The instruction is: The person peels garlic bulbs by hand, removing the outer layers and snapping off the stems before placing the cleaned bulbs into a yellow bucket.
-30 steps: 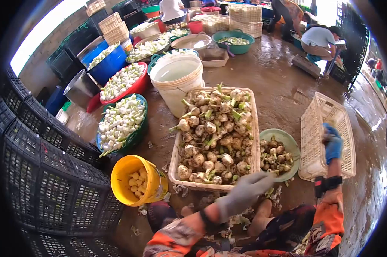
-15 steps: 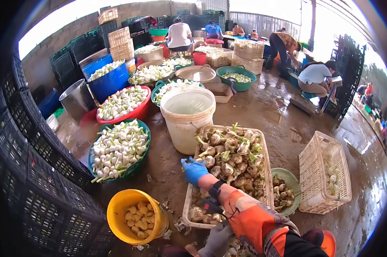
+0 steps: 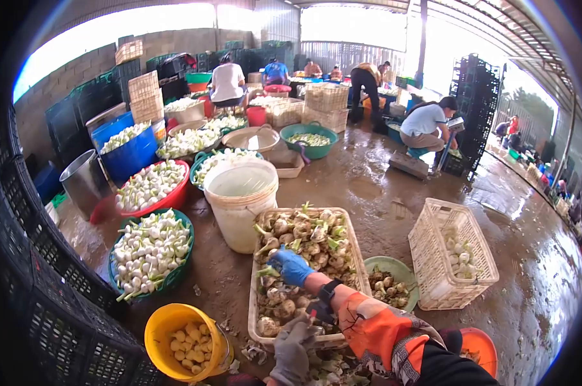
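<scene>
My right hand (image 3: 292, 267), in a blue glove, reaches over a shallow cream crate (image 3: 356, 257) of soil-stained garlic bulbs (image 3: 316, 241). Its fingers curl down around a garlic bulb whose green stem (image 3: 268, 272) shows beside them; the bulb itself is mostly hidden. At the crate's near edge, my left hand (image 3: 294, 344), in a grey glove, is closed around a small tool with a dark and red part (image 3: 322, 310). The tool's exact kind is hard to make out. Trimmed leaf scraps lie below the crate.
A white bucket (image 3: 239, 219) stands behind the crate. To the left are a yellow bucket (image 3: 162, 321) of peeled bulbs and a green basket (image 3: 184, 257) of white garlic. On the right stand a green bowl (image 3: 403, 273) and a tall crate (image 3: 426, 257). Several people work farther back.
The view has turned right, so the surroundings shift left. My right hand has moved from the crate's left edge in over the bulbs; my left hand has come further into view.
</scene>
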Demonstrator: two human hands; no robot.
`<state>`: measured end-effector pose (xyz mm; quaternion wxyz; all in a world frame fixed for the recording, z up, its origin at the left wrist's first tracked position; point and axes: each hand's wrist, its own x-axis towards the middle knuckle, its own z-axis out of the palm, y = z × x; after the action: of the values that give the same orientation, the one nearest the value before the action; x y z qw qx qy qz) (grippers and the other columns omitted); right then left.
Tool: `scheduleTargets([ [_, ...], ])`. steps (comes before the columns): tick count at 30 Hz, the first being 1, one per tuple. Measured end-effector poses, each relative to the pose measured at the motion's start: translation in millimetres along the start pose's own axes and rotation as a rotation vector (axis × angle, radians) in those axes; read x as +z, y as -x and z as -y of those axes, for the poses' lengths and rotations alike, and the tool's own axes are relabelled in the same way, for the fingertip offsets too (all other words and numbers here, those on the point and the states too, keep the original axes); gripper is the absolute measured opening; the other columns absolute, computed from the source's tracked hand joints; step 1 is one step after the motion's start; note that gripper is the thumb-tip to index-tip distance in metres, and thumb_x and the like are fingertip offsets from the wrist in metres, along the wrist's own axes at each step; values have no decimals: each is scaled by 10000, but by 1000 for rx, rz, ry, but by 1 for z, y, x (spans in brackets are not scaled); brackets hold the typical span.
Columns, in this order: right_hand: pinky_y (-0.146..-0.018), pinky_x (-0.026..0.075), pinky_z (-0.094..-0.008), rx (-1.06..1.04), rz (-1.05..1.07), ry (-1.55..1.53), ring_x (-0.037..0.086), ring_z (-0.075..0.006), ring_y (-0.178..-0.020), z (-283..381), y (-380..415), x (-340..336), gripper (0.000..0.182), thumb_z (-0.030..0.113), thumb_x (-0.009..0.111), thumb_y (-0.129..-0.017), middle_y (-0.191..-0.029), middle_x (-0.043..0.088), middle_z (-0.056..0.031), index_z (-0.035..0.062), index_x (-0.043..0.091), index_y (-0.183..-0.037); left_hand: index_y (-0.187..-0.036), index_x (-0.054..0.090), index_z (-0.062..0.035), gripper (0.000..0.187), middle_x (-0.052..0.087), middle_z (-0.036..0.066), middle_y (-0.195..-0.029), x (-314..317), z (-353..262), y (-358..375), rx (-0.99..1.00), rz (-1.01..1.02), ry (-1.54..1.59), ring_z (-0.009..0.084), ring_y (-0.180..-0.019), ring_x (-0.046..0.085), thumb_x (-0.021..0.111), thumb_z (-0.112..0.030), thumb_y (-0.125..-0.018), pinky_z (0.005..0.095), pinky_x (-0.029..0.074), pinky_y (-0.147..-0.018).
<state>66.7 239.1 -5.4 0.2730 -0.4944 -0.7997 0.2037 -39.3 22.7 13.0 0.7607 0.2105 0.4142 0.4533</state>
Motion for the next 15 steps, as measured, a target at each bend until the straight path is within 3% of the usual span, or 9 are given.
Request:
scheduleTargets([
  [2, -957, 423, -446, -203, -142, 30, 513, -406, -1141, -2, 10, 15, 447, 149, 615, -838, -1218, 558, -205, 77, 530, -1271, -1257, 515, -32, 349, 599, 85, -1156, 4, 2, -4, 72, -72, 39, 190, -984, 615, 516, -187, -943, 331, 485, -838],
  [3, -1056, 351, -471, -182, -16, 181, 421, -403, -1275, 5, 8, 20, 627, 180, 611, -854, -1364, 467, -193, 92, 358, -1421, -1274, 487, -31, 366, 591, 83, -1156, 9, 4, 0, 72, -74, 81, 198, -970, 615, 511, -170, -937, 347, 483, -832],
  [7, -1079, 300, -539, -63, 94, 340, 380, -379, -1325, 28, -13, 60, 769, 179, 588, -833, -1378, 453, -206, 81, 194, -1486, -1265, 506, -29, 374, 592, 85, -1164, -14, 21, -14, 120, -184, 138, 194, -959, 619, 521, -167, -917, 357, 484, -819],
  [9, -980, 406, -520, 169, 29, 405, 513, -400, -1190, 14, -39, 86, 644, 158, 588, -808, -1215, 578, -221, 71, 371, -1409, -1258, 513, -29, 379, 592, 85, -1164, -20, 9, -18, 155, -216, 166, 188, -969, 615, 558, -134, -897, 355, 491, -822],
  [10, -980, 406, -520, 168, 34, 400, 513, -400, -1190, 16, -43, 80, 644, 158, 588, -808, -1215, 578, -221, 71, 371, -1409, -1251, 520, -29, 389, 592, 85, -1165, -22, 5, -18, 188, -252, 202, 181, -979, 612, 594, -100, -876, 353, 497, -826],
  [11, -905, 444, -505, 165, 140, 332, 566, -406, -1077, 20, -45, 63, 532, 154, 587, -809, -1100, 620, -213, 71, 465, -1319, -1104, 634, -35, 209, 644, 17, -1048, 6, -20, 8, 184, -230, 298, 130, -953, 605, 587, -154, -938, 284, 491, -819],
  [12, -829, 482, -491, 164, 244, 265, 619, -412, -964, 19, -42, 51, 429, 150, 585, -809, -985, 662, -205, 72, 558, -1230, -1104, 634, -35, 209, 644, 17, -1048, 5, -20, 5, 177, -233, 300, 130, -953, 605, 587, -154, -938, 284, 491, -819],
  [13, -701, 501, -493, 69, -150, 118, 637, -418, -778, 22, -26, 48, 125, 101, 520, -807, -816, 666, -199, 34, 621, -838, -1129, 613, -35, 230, 634, 27, -1069, 2, -21, -1, 227, -206, 259, 138, -966, 603, 594, -130, -921, 288, 493, -828],
  [15, -727, 508, -396, 185, -148, -270, 659, -268, -808, 26, 1, 22, 203, 177, 585, -854, -850, 687, -138, 60, 651, -1006, -1181, 572, -33, 301, 614, 47, -1110, -2, -16, -15, 311, -148, 189, 155, -994, 597, 608, -80, -887, 296, 497, -845],
])
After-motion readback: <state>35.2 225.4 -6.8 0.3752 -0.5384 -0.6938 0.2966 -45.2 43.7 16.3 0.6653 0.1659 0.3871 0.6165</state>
